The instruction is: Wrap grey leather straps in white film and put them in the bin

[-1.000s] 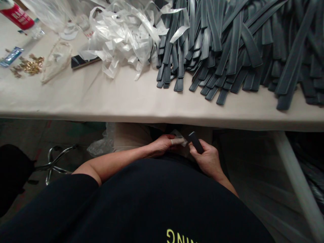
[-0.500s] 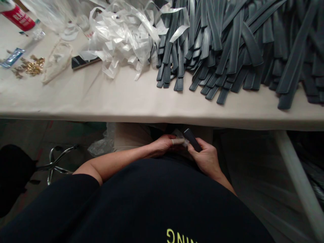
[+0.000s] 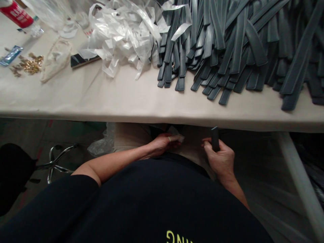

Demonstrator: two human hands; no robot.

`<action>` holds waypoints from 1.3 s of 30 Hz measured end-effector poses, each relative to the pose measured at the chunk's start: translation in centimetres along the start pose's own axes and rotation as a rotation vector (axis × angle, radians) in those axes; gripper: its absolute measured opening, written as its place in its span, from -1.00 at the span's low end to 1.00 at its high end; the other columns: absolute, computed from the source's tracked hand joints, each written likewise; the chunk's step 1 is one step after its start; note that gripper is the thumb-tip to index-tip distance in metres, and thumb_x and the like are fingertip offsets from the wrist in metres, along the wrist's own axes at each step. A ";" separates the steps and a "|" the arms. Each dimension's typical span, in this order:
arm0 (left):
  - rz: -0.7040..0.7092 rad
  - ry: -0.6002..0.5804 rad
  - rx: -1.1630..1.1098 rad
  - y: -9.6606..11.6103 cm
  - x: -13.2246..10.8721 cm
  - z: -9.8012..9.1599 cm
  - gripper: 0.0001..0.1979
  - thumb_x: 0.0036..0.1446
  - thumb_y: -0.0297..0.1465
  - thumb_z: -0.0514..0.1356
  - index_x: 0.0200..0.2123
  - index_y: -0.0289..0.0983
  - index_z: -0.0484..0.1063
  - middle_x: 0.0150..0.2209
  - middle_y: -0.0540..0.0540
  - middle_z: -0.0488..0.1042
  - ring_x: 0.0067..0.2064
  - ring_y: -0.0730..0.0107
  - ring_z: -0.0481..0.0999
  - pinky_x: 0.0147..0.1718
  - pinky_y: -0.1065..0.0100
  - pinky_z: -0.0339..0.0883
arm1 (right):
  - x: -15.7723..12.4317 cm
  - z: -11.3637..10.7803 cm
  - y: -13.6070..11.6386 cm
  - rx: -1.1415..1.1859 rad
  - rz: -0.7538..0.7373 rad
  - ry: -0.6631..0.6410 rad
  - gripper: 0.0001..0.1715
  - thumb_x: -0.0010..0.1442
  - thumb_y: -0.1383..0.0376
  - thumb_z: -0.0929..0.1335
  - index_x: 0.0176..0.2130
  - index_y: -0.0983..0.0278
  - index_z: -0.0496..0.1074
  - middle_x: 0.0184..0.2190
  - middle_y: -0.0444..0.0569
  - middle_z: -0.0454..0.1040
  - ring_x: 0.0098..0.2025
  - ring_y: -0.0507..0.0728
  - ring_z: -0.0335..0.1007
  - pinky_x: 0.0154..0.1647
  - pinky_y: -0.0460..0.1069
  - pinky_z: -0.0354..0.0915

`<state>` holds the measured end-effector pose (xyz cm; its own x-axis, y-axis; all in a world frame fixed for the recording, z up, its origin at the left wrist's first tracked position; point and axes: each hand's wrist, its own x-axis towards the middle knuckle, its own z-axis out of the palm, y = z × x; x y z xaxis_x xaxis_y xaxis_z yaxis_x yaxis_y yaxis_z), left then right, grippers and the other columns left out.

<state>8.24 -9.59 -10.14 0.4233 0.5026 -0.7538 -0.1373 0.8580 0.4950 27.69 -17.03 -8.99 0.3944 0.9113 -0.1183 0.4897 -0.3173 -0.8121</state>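
Observation:
Below the table edge, over my lap, my left hand is closed on a crumpled piece of whitish plastic film. A tan band wraps one of its fingers. To the right, apart from it, my right hand grips a short dark grey piece that stands nearly upright above the fist; its lower part is hidden in the fingers. On the table, a large heap of dark grey stitched leather straps spreads across the right side. Left of it lies a pile of white plastic strips.
The table's front edge runs above both hands. Small gold metal pieces, a clear bag, a blue packet, a black flat object and a red-labelled bottle are at left. A chair base stands below.
My right hand has moved right, away from my left, and the dark piece in it has turned more upright. My left hand has shifted slightly left, keeping the plastic film.

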 end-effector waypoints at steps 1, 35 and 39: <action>-0.022 -0.019 -0.020 0.1 0.0 0.0 -0.76 -0.02 -0.30 0.42 -0.36 -0.34 0.55 -0.33 -0.11 0.59 -0.36 0.48 0.53 -0.34 0.45 0.30 | 0.0 -0.4 0.2 0.023 0.020 -0.021 -0.63 0.11 0.04 0.35 -0.35 0.29 0.50 -0.52 -0.02 0.50 -0.49 0.15 0.38 -0.43 0.01 0.24; 0.227 -0.642 0.622 3.7 -5.4 1.6 -0.60 -0.03 -0.07 0.38 -0.35 -0.31 0.55 -0.45 -0.04 0.51 -0.37 0.42 0.45 -0.28 0.39 0.31 | 0.1 -4.4 -5.8 0.576 -0.014 -0.070 -0.75 0.00 0.17 0.53 -0.42 0.32 0.56 -0.62 -0.11 0.42 -0.69 -0.05 0.13 -0.72 -0.11 -0.03; 0.160 -0.574 0.762 5.7 -5.8 -1.3 -0.63 -0.05 -0.09 0.39 -0.39 -0.31 0.57 -0.51 -0.02 0.49 -0.45 0.46 0.42 -0.40 0.43 0.29 | 0.9 -6.9 -4.3 0.675 -0.044 0.186 -0.83 -0.07 0.29 0.51 -0.51 0.31 0.49 -0.63 -0.13 0.41 -0.76 -0.10 0.05 -0.75 -0.13 -0.07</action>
<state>3.81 -7.48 -3.55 0.8508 0.3058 -0.4273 0.3010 0.3829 0.8734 31.34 -16.72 -1.66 0.5413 0.8404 -0.0264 -0.0581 0.0060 -0.9983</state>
